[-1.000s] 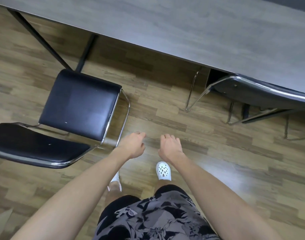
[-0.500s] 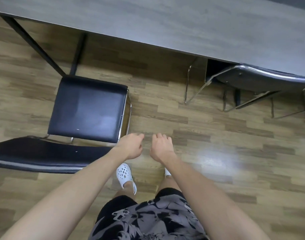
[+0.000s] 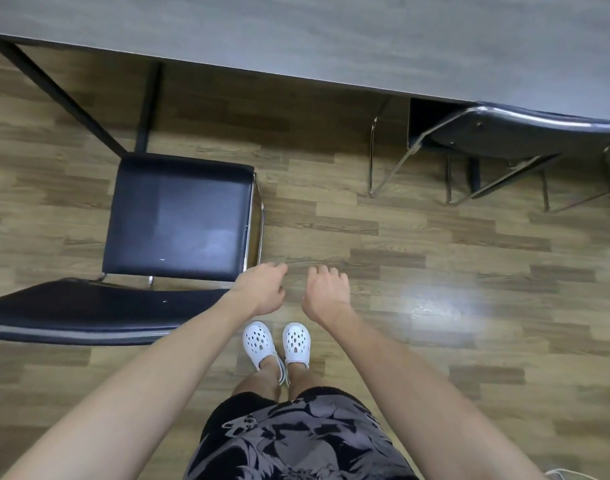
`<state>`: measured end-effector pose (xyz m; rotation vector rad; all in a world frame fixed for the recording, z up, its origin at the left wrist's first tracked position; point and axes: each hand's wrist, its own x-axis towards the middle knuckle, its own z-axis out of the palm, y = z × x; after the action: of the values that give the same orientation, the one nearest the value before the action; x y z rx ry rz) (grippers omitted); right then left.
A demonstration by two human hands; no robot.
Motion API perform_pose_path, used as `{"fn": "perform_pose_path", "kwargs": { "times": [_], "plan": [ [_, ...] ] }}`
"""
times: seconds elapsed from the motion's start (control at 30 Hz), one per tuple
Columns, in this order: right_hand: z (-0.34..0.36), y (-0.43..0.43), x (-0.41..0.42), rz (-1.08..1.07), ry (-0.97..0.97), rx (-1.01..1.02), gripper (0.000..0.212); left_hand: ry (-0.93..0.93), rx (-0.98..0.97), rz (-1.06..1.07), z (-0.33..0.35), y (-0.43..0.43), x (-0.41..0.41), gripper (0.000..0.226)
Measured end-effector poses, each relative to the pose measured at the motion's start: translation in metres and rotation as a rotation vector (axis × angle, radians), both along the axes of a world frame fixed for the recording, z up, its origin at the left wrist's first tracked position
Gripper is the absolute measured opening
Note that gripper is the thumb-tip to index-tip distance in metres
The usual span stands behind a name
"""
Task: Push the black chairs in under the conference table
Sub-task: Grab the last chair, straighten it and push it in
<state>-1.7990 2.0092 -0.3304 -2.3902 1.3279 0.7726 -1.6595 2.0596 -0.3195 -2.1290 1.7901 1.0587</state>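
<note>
The left chair stands pulled out on the wooden floor. Its black seat is fully clear of the counter, and its backrest is on the side nearest the person. The right chair already looks pushed in, with its seat hidden under the counter edge and only its back and chrome legs showing.

So the step in hand seems to be the approach to the left chair. The left hand hovers by the right end of the backrest. I cannot tell whether it touches. The right hand hangs just beside it over bare floor. The fingers of both hands are loosely curled and hold nothing.

Next, both hands probably need to shift left, take the top of the backrest, and push the chair straight toward the counter. The chair should stay to the right of the black counter legs so its frame slides in beside them.
</note>
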Motion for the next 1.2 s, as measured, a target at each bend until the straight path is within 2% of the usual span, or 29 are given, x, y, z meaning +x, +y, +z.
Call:
{"fn": "perform_pose_path", "kwargs": {
  "times": [0.23, 0.5, 0.73, 1.2],
  "plan": [
    [0.000, 0.002, -0.001, 0.074, 0.032, -0.005, 0.043, -0.050, -0.028, 0.066, 0.007, 0.012, 0.011, 0.030],
    [0.000, 0.012, 0.029, 0.107, 0.022, -0.002, 0.041, -0.055, -0.060, 0.041, 0.011, 0.016, 0.042, 0.034],
    [-0.001, 0.038, 0.089, 0.054, -0.029, 0.004, 0.038, -0.034, -0.047, -0.031, 0.008, 0.037, 0.098, 0.022],
    [0.006, 0.113, 0.221, -0.031, -0.070, 0.007, 0.030, -0.006, -0.030, -0.165, 0.009, 0.097, 0.216, 0.032]
  ]
}}
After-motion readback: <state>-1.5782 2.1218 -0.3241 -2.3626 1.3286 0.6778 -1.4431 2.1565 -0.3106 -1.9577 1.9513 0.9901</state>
